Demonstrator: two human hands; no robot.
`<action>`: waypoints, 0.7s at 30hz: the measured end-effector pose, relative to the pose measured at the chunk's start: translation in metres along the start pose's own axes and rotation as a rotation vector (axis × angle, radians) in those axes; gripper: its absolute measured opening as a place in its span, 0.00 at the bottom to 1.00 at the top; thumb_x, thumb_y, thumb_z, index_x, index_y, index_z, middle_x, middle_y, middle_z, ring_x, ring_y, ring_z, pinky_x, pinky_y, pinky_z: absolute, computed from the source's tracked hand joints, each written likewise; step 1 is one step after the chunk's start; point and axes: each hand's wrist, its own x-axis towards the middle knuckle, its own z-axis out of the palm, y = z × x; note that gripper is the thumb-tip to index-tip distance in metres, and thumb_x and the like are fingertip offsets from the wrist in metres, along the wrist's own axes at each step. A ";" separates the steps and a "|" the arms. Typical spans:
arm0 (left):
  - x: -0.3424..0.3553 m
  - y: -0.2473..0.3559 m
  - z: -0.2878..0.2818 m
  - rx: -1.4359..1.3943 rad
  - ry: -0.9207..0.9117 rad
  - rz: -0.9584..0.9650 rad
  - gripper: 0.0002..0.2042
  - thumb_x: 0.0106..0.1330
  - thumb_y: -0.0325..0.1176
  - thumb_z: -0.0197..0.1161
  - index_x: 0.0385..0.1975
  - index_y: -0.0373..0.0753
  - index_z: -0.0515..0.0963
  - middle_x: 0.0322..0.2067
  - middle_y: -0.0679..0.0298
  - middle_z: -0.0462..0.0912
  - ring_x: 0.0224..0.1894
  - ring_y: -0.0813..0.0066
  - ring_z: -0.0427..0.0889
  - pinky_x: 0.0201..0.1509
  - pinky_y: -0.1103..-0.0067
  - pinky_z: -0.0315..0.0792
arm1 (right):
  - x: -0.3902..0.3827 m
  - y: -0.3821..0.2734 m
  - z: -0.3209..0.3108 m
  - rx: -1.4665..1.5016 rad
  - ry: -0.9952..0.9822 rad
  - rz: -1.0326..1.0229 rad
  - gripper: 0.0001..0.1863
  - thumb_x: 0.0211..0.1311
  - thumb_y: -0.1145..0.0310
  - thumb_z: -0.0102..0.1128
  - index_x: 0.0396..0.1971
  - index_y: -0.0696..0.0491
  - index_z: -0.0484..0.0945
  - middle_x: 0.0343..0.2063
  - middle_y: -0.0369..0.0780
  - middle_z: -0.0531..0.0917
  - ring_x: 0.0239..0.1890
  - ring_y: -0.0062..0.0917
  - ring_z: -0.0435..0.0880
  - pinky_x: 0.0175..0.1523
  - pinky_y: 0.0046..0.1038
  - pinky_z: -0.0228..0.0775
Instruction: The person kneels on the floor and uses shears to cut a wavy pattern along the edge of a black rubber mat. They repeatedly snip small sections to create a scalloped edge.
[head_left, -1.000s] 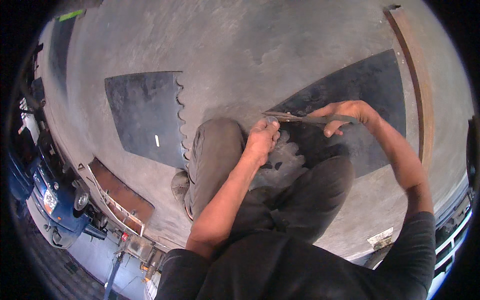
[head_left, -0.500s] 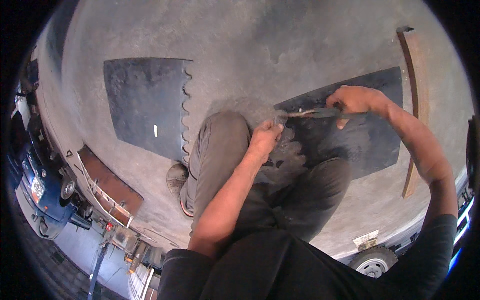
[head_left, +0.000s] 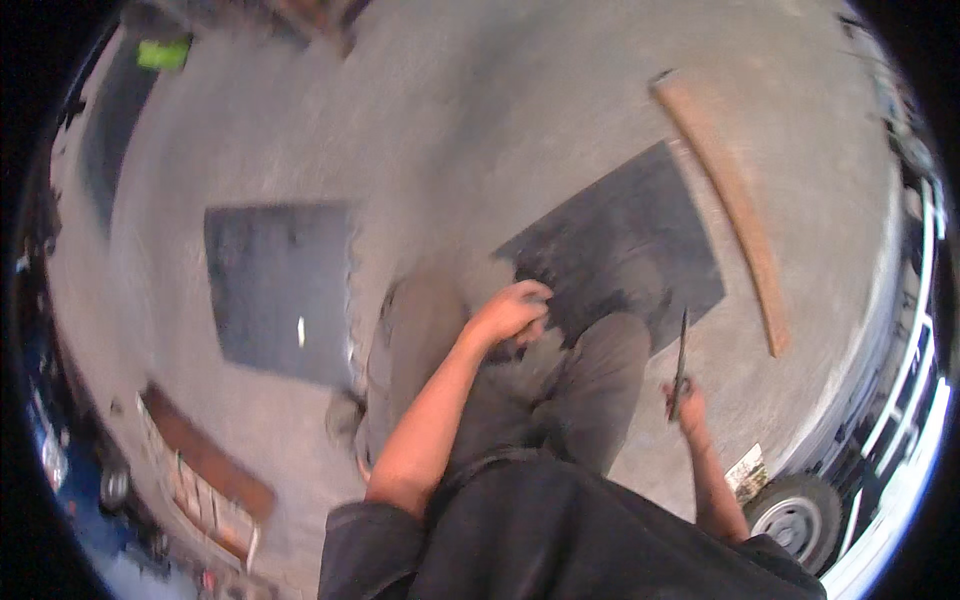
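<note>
A dark, flat sheet (head_left: 620,225) lies on the floor in front of my knees, its near-left edge ragged. By that edge, above my lap, is my left hand (head_left: 512,314) with its fingers curled in. Whatever they may hold is hidden, and the hand is slightly blurred. My right hand (head_left: 688,408) is down beside my right knee, closed on the handle end of a long, thin, dark tool like shears (head_left: 684,345). The tool points away from me, close to the sheet's near-right corner.
A second dark sheet (head_left: 275,285) with a scalloped right edge lies at left. A wooden plank (head_left: 735,215) lies beyond the right sheet. A wheel (head_left: 795,520) stands near right, a brown panel with a pale frame (head_left: 215,470) near left. Something bright green (head_left: 163,54) is far left.
My right hand has drawn the tool back from the sheet's ragged edge, down to the right of my knee. My left hand stays by that edge. The whole view has shifted.
</note>
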 end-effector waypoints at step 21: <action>-0.011 -0.014 -0.011 1.089 0.413 0.619 0.18 0.72 0.40 0.54 0.49 0.32 0.78 0.44 0.41 0.83 0.49 0.44 0.83 0.52 0.60 0.75 | -0.079 0.363 0.279 0.168 0.352 0.160 0.32 0.59 0.54 0.67 0.61 0.51 0.70 0.48 0.56 0.81 0.53 0.49 0.79 0.56 0.44 0.73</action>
